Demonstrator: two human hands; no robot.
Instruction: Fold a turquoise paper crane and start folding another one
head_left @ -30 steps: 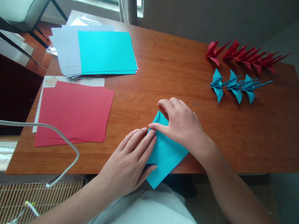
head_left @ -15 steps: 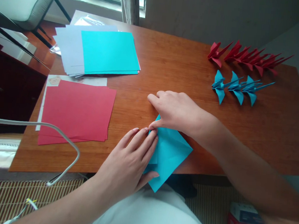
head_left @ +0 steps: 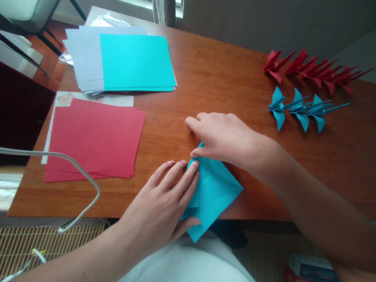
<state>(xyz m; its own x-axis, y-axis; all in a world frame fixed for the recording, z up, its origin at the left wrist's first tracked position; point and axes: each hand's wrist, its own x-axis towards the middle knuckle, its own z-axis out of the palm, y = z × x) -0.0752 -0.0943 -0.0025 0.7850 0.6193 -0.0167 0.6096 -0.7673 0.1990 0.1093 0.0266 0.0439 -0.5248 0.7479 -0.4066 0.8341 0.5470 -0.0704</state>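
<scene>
A blue square of paper (head_left: 218,189) lies turned like a diamond at the table's front edge, its left side folded over in a flap. My left hand (head_left: 170,196) rests flat on that flap, fingers stretched out and thumb apart near the bottom corner. Over the top corner is my right hand (head_left: 226,135); its thumb presses on the folded edge just above my left fingertips. The other right fingers are bent and apart from the thumb, near the tabletop. Part of the fold is hidden under both hands.
Red paper sheets (head_left: 95,141) lie at the left, with blue sheets (head_left: 135,62) and pale sheets (head_left: 83,57) behind. Several red folded cranes (head_left: 319,71) and three blue folded cranes (head_left: 296,107) stand at the back right. A white cable (head_left: 86,176) crosses the left front.
My right thumb has shifted slightly up and right along the folded edge. My left hand stays in place on the paper. The view has moved slightly.
</scene>
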